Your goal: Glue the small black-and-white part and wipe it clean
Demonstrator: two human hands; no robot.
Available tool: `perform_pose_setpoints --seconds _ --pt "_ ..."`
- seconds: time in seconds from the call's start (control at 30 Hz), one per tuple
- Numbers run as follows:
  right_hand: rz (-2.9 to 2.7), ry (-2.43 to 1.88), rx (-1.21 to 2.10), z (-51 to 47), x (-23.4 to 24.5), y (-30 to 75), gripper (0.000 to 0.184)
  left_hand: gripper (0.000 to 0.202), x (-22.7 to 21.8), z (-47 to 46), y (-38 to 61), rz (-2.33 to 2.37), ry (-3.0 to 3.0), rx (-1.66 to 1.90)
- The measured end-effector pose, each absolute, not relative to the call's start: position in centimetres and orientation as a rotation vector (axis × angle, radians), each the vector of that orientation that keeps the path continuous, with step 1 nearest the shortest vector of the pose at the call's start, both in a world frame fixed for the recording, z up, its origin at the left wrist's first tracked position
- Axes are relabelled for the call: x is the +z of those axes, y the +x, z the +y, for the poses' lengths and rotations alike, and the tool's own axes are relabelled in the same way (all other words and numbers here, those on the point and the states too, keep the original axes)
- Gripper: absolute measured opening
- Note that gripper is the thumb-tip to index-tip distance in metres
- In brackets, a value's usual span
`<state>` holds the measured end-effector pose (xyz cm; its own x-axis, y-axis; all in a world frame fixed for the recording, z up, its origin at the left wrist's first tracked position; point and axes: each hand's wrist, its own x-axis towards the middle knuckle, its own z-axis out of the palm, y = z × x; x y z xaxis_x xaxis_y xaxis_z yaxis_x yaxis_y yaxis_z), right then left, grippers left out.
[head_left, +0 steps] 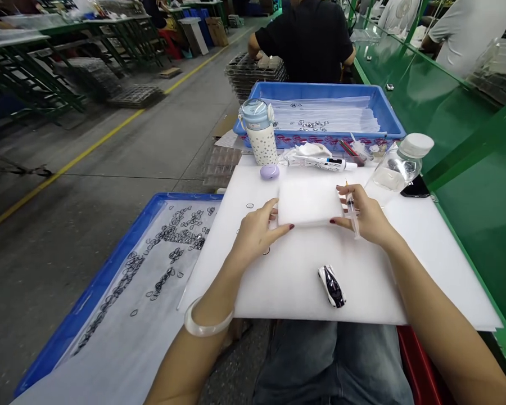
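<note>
A white foam block (308,201) sits on the white board (295,281) in front of me. My left hand (256,232) grips its left edge, thumb along the near side and fingers curled at the far side. At the opposite edge, my right hand (366,214) holds a clear syringe (353,216) between its fingers, needle end pointing away, while its fingertips touch the block. Closer to me lies a small white-and-black toy car (332,287). A few thin black rings (250,206) are on the board, one partly beneath my left hand.
Behind the block stand a dotted bottle (261,138), a purple case (270,172), a marker-like tube (329,163), a clear jar (398,166) and a phone (415,188). A blue bin (320,90) is beyond. Black rings fill part of a blue tray (109,247) at left.
</note>
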<state>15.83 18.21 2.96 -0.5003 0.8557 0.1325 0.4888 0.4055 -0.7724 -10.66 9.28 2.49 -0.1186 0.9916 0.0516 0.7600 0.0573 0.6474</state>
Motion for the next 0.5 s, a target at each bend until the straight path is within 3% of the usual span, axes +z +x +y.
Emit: perform_pose_setpoints --seconds 0.3,0.5 --pt "-2.098 -1.3 0.923 17.3 3.1 14.6 0.053 0.065 2.4 9.4 -10.1 1.775 1.424 0.919" --pt "-2.219 -1.424 0.662 12.3 4.1 17.9 0.047 0.059 3.1 7.3 -8.3 1.514 1.399 0.869"
